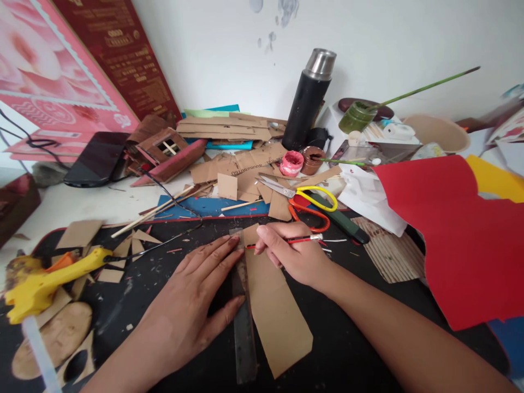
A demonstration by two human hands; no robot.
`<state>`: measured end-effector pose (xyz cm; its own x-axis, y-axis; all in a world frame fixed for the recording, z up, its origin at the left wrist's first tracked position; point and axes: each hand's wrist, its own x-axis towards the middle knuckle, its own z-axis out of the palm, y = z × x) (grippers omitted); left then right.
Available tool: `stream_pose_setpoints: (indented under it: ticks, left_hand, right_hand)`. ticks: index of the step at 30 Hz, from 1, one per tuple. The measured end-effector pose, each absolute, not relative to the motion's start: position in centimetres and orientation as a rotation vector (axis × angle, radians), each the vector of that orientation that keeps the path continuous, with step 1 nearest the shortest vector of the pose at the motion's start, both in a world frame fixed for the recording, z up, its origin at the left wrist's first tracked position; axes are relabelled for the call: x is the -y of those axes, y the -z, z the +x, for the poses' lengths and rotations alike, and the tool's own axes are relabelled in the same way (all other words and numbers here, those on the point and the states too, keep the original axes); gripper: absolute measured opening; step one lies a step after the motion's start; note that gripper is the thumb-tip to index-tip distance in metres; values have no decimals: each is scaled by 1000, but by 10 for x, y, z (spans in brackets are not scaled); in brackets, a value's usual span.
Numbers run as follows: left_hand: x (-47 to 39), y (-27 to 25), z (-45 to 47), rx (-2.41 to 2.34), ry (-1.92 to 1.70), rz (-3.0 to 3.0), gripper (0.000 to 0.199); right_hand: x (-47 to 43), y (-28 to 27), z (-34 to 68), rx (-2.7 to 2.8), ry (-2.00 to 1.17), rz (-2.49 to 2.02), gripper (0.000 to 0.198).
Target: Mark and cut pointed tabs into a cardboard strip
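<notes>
One spread left hand [208,284] pins the ruler [244,349], lower centre. Right hand [301,254] grips a red pencil [301,239] over cardboard [278,316], mid-frame!

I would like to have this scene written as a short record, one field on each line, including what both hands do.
Left hand: rests across a ruler
Right hand: holds a red pencil
Workpiece: brown cardboard piece, lying along the ruler's right edge
Surface: black mat
Left side: yellow glue gun
Beyond the hands: scissors with yellow and orange handles; black flask with silver cap
Right side: red sheet
</notes>
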<state>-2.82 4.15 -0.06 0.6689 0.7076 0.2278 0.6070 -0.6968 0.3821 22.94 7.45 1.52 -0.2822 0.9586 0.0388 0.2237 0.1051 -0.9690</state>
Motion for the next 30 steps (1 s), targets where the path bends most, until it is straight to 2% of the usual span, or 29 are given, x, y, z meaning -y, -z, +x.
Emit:
stream_pose_setpoints:
  ticks: [5,13,24,30]
  left_hand:
    - [-42,0,-28,-1052,-504,2643,66]
    - [-41,1,-29,-1054,-513,2636,68]
    - [-41,0,-29,-1053,-521,2646,65]
    - [-38,4,-28,-1135,-628,2611,48]
  right_hand:
    - [-74,-15,230,1600,-1314,-1173,71]
    - [-76,-19,231,1613,-1355,-1130,74]
    - [-75,-12,230,1473,-1369,-1084,66]
    - [-79,-11,230,1258,-1361,-1086,60]
